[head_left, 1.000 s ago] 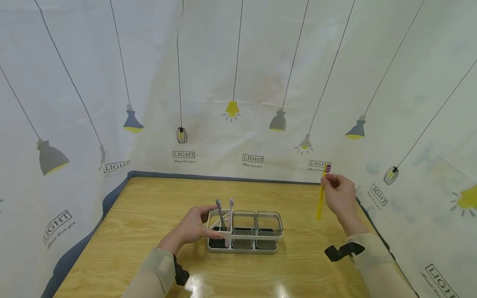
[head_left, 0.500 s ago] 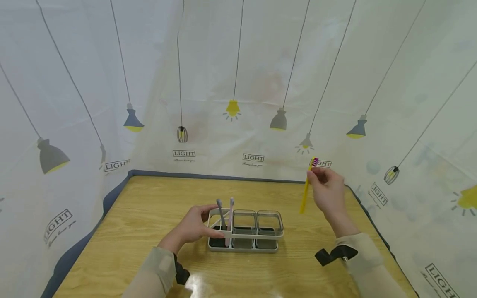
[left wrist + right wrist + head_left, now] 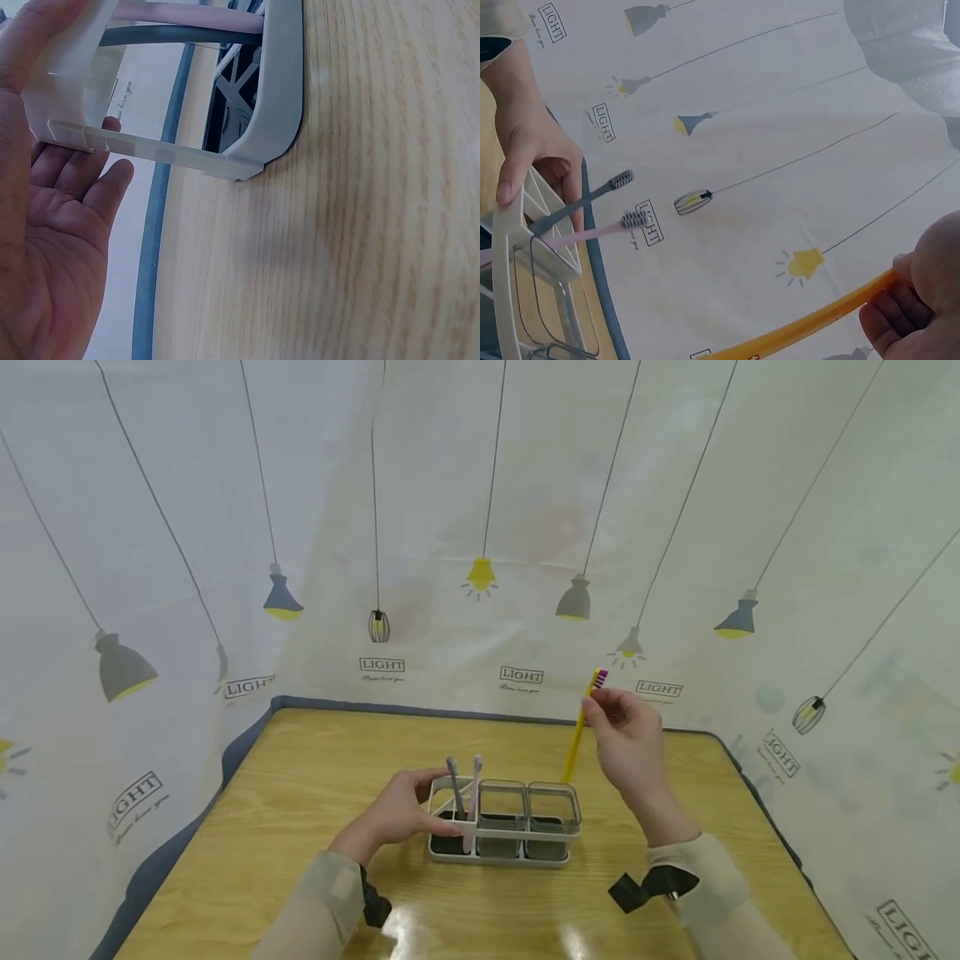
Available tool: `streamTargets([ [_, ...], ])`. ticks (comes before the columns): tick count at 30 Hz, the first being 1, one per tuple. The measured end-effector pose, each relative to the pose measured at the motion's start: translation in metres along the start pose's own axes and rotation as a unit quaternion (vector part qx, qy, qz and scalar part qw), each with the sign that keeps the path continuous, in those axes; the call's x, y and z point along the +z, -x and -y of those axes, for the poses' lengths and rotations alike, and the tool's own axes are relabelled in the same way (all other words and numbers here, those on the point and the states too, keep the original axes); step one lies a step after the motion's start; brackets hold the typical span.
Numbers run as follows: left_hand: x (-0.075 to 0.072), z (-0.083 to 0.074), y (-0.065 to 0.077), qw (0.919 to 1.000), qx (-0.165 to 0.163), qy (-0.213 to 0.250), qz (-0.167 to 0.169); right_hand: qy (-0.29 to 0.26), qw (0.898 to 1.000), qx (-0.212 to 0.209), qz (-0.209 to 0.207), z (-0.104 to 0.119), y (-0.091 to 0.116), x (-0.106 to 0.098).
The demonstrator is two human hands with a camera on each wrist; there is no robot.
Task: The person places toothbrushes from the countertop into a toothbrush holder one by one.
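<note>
A white toothbrush holder (image 3: 517,833) stands on the table, my left hand (image 3: 393,810) gripping its left end, thumb in front and fingers behind. In its left part a grey toothbrush (image 3: 574,208) and a pink toothbrush (image 3: 592,232) lean with heads up. Two clear square cups (image 3: 553,807) fill the middle and right places. Up and to the right, my right hand (image 3: 630,743) pinches a yellow toothbrush (image 3: 576,743) close below its purple bristles. Its handle slants down, and the lower end overlaps the right cup's back rim in the head view.
The wooden table (image 3: 337,910) has a dark blue edge (image 3: 154,270) along the back. Behind and at both sides hangs a pale sheet (image 3: 435,485) printed with lamps. A black strap (image 3: 652,889) sits round the right wrist, another on the left.
My right hand has carried the yellow toothbrush leftward, from well right of the holder to just behind its right end. The left hand keeps its grip on the holder. The head view shifts slightly.
</note>
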State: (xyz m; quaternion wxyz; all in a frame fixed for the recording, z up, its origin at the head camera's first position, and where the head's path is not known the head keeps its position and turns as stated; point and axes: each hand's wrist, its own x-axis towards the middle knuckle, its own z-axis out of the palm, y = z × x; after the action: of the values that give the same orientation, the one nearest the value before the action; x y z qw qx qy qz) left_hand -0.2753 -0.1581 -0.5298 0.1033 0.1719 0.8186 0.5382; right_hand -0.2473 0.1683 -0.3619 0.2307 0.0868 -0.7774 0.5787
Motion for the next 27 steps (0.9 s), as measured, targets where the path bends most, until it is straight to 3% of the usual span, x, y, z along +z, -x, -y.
streamTargets([
  [13, 0.0, 0.001, 0.001, 1.0, 0.002, 0.006, 0.004, -0.088, 0.994, 0.02, 0.057, 0.005, 0.015, 0.056],
  [27, 0.001, 0.006, -0.003, 0.9998, 0.015, 0.016, -0.001, -0.109, 0.991, 0.0, 0.077, -0.005, 0.037, 0.105],
])
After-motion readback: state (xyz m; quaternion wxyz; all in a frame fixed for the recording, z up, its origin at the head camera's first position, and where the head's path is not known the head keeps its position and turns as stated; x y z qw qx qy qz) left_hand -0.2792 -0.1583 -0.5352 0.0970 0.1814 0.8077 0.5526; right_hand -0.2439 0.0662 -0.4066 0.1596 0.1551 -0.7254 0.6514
